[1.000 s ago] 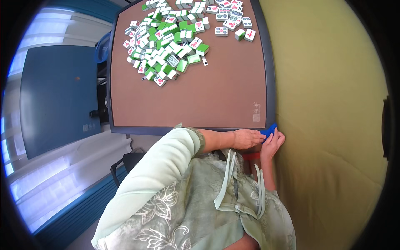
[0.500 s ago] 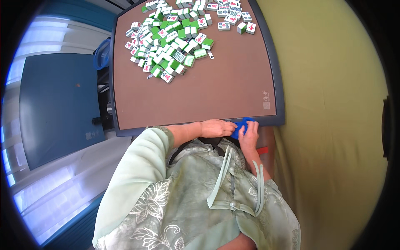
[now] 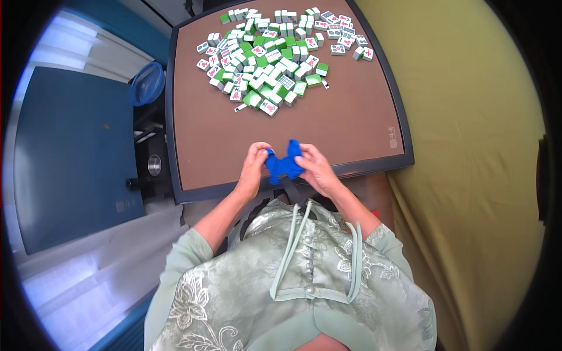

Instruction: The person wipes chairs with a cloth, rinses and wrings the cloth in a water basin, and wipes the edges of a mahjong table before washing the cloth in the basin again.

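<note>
A crumpled piece of blue cloth [image 3: 284,168] hangs stretched between my two hands over the table's near edge. My left hand [image 3: 252,168] pinches its left side, and my right hand [image 3: 318,169] grips its right side with thumb and fingers. One corner of the cloth sticks up beside my right fingers. A dark strap-like piece [image 3: 289,186] shows just below it; whether it belongs to the cloth I cannot tell. Beyond my hands, a heap of green-and-white mahjong tiles [image 3: 269,69] lies loose on the brown table top [image 3: 216,140], some face up, some face down.
A dark raised rim [image 3: 363,168] borders the table. Several face-up tiles [image 3: 345,36] lie at the far right. Left of the table are a blue round-rimmed container [image 3: 146,83], a metal cup-like ring [image 3: 154,165] and a blue panel [image 3: 73,158]. Yellow-green fabric [image 3: 462,146] covers the right side.
Both hands have moved left and up from the table's near right corner, bringing the blue cloth along. They are farther apart, with the cloth spread between them. The view has shifted slightly.
</note>
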Motion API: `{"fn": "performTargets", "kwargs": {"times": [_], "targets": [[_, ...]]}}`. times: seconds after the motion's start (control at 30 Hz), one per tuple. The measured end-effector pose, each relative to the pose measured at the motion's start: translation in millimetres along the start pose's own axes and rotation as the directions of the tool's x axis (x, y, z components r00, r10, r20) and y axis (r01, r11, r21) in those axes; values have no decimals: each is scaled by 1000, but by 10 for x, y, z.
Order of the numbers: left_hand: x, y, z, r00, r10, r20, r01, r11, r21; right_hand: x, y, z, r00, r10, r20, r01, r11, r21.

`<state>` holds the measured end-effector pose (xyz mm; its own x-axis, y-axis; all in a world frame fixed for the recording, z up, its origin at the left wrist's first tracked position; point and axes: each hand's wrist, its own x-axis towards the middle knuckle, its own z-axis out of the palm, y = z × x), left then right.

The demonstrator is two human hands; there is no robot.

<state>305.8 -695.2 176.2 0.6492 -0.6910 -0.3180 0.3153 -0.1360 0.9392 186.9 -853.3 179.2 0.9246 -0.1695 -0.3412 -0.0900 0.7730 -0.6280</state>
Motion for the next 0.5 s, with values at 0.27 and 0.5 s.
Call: {"fn": "performTargets", "kwargs": {"times": [0.27, 0.5], "targets": [[-591, -188, -570, 976, -215, -26, 159, 794, -587, 441, 553, 681, 911, 211, 354, 21, 835, -550], [-723, -423, -802, 914, 118, -389, -68, 988, 141, 468, 643, 995, 874, 383, 299, -138, 786, -603]]}}
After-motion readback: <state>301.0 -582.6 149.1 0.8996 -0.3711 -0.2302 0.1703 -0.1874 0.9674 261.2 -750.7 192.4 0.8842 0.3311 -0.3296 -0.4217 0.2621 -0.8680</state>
